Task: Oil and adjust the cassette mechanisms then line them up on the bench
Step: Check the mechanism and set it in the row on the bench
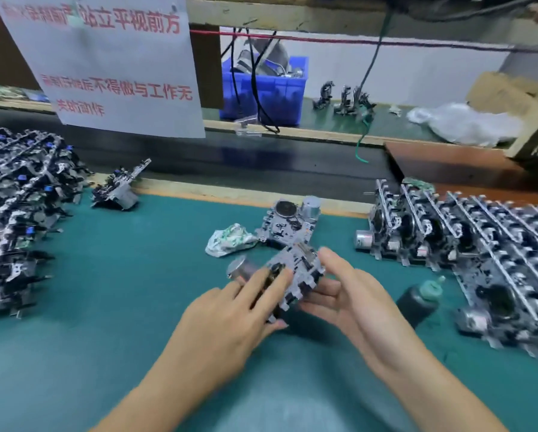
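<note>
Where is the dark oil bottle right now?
The oil bottle stands tilted on the green mat, just right of the right hand, beside the row of mechanisms.

Even, bright overhead light on the teal bench mat [105, 291], soft shadows under both hands, motion blur smearing the white paper sign [105, 63], wide-angle bending the frame edges, faint glare on metal parts

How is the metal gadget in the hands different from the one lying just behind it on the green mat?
The held mechanism is lifted and tilted, gripped by the left hand and right hand; the loose mechanism rests on the mat, untouched. The held one's silver motor points left; the loose one's motor sits at its far right corner. The loose one shows a round dark wheel clearly; fingers partly cover the held one. Both look like the same silvery part.
</note>
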{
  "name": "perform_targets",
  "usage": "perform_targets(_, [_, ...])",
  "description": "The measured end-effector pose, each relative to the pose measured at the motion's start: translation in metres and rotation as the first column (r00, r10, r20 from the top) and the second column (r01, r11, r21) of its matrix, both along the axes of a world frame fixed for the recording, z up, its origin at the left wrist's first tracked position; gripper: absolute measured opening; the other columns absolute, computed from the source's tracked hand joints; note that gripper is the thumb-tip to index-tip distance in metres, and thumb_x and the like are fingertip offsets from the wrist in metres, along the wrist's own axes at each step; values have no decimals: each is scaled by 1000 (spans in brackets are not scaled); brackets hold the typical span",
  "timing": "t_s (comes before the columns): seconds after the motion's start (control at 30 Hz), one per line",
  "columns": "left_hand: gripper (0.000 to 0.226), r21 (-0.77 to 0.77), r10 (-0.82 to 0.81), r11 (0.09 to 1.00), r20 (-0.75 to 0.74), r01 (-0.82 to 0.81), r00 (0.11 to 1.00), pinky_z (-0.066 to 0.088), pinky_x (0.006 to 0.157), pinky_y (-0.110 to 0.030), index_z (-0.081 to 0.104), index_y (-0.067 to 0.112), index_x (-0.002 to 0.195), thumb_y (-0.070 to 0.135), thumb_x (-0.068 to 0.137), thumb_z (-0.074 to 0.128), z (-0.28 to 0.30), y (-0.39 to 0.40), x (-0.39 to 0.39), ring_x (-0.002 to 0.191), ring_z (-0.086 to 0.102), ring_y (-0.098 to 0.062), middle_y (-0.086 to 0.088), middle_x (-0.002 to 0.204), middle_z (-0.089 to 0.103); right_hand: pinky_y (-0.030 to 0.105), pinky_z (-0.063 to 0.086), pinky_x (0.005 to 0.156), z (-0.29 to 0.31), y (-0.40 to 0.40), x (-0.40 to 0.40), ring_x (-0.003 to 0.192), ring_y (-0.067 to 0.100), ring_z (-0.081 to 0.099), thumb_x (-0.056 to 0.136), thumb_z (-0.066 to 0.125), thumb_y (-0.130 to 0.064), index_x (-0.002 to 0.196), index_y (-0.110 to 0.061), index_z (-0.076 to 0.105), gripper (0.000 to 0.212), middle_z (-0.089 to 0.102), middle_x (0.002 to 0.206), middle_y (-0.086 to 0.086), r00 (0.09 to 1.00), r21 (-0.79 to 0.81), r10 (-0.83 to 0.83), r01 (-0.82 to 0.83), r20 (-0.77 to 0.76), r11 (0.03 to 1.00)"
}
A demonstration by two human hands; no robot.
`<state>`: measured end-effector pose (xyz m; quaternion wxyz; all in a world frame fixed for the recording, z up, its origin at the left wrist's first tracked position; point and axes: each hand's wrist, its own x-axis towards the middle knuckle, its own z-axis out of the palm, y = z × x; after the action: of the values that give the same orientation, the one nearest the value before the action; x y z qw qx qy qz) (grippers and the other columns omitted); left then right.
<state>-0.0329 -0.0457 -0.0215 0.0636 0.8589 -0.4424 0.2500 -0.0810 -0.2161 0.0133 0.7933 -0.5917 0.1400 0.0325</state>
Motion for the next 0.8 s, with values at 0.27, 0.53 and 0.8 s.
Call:
perform_targets(0.27, [57,60,-253,967,98,248,962,51,61,-25,54,24,128,34,75,73,-40,-43,-29,76,66,-22,-14,122,65,30,57,69,-30,-48,-79,79,18,66,86,42,5,95,2,65,25,71,94,18,978,94,-184,193,-96,977])
perform_targets(0.53, [97,-252,-269,953,-443,169,855,18,113,-24,26,36,143,62,62,73,-39,-29,-21,140,24,-15,3,154,20,25,57,67,-54,-65,-95,67,7,66,91,53,-5,97,-14,72,22,72,84,-6,964,-575,-248,150,-95,804])
perform_targets(0.8, [103,-314,-316,944,-781,99,538,18,100,2,12,65,132,62,55,80,-37,-42,-11,130,23,20,52,134,18,33,45,60,-51,-95,-93,60,13,56,83,53,-50,60,-28,62,33,60,58,-11,955,-971,-269,174,125,167])
